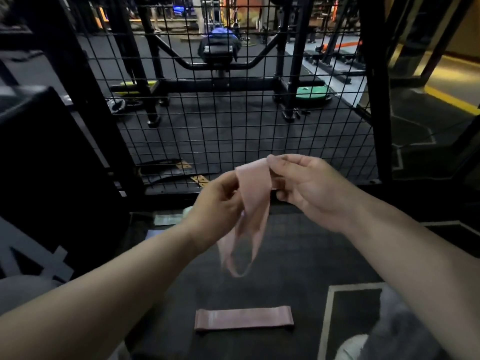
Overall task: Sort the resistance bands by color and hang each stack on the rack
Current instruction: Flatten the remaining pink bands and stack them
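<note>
Two-point hold recorded on one pink band (255, 203). Pinched at its upper fold by the left hand (218, 203) from the left and by the right hand (306, 185) from the right, thumb and fingertips closed on the strip, near each other but not touching. Hangs below the hands as an open loop, long axis roughly vertical, lower end blurred and clear of the floor mat (298, 255).

Directly beneath, toward the wearer: second pink band (244, 319), laid flat on the mat, long axis left to right, untouched, well apart from the hanging loop. About midway between the two arms, so judged nearer neither hand. Same colour as the held one, so judged the start of the pink stack.

Beyond the left wrist: pale folded items (170, 219), possibly further bands, too dim to confirm.

Ahead of both hands: wire mesh panel (233, 126), upright, taken as the rack. No hooks made out, no bands seen hanging on it.

Next move judged as lowering the held loop straight down and turning it crosswise to match the lying band's axis. Risk noted: a twist left in the loop.
</note>
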### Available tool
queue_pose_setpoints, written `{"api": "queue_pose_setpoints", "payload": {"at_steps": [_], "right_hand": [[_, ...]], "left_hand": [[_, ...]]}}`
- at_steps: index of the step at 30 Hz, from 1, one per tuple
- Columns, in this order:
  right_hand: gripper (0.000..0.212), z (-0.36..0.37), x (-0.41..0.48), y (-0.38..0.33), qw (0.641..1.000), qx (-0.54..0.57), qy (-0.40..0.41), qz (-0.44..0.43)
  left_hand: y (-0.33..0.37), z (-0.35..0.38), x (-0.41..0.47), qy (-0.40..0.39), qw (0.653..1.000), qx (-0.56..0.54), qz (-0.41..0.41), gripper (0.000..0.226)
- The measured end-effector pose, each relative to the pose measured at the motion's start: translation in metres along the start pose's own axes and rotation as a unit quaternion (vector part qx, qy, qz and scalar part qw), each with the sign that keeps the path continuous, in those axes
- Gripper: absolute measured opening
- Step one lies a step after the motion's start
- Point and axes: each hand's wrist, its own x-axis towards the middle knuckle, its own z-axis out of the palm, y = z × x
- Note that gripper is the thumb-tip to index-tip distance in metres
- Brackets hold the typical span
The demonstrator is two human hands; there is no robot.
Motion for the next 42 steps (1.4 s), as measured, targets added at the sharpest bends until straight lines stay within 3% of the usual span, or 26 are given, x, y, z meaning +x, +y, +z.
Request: {"api": "queue_pose_setpoints", "payload": {"at_steps": [3,6,11,14,16,18,23,28,32,36,40,42], "right_hand": [[0.012,0.004,-0.004,0.009,0.999,-0.029,-0.036,-0.014],[0.022,0.007,-0.007,0.020,0.992,-0.112,-0.048,-0.026],[0.056,0.019,-0.007,0.026,0.971,-0.230,-0.003,-0.062],[0.033,0.020,-0.003,0.030,0.916,-0.375,-0.004,-0.142],[0.014,0.019,0.000,0.029,0.889,-0.419,0.008,-0.186],[0.009,0.018,0.004,0.026,0.868,-0.443,0.016,-0.223],[0.017,0.018,0.008,0.018,0.922,-0.328,0.058,-0.198],[0.021,0.015,0.011,0.004,0.967,-0.138,0.170,-0.133],[0.019,0.002,0.019,-0.006,0.966,0.025,0.242,-0.088],[0.018,-0.018,0.023,-0.009,0.946,0.100,0.302,-0.059],[0.024,-0.020,0.020,-0.008,0.955,0.139,0.260,-0.032],[0.030,-0.015,0.017,-0.008,0.971,0.132,0.196,-0.021]], "left_hand": [[-0.005,-0.020,-0.007,-0.003,0.999,-0.035,-0.021,0.020],[-0.014,-0.030,-0.009,-0.003,0.996,-0.070,-0.053,0.020],[-0.017,-0.029,-0.008,-0.019,0.993,-0.084,-0.077,0.027],[-0.015,-0.028,-0.006,-0.043,0.994,-0.076,-0.067,0.024],[-0.014,-0.027,-0.003,-0.044,0.993,-0.091,-0.064,0.026],[-0.015,-0.027,0.000,-0.044,0.992,-0.105,-0.059,0.033],[-0.025,-0.023,0.001,-0.082,0.989,-0.111,-0.061,0.044],[-0.042,-0.016,-0.004,-0.135,0.981,-0.089,-0.107,0.023],[-0.050,-0.018,-0.006,-0.182,0.969,-0.059,-0.155,0.008],[-0.050,-0.019,-0.005,-0.152,0.961,-0.078,-0.217,0.014],[-0.044,-0.016,-0.002,-0.152,0.947,-0.158,-0.233,0.024],[-0.044,-0.013,-0.003,-0.140,0.959,-0.113,-0.220,0.035]]}}
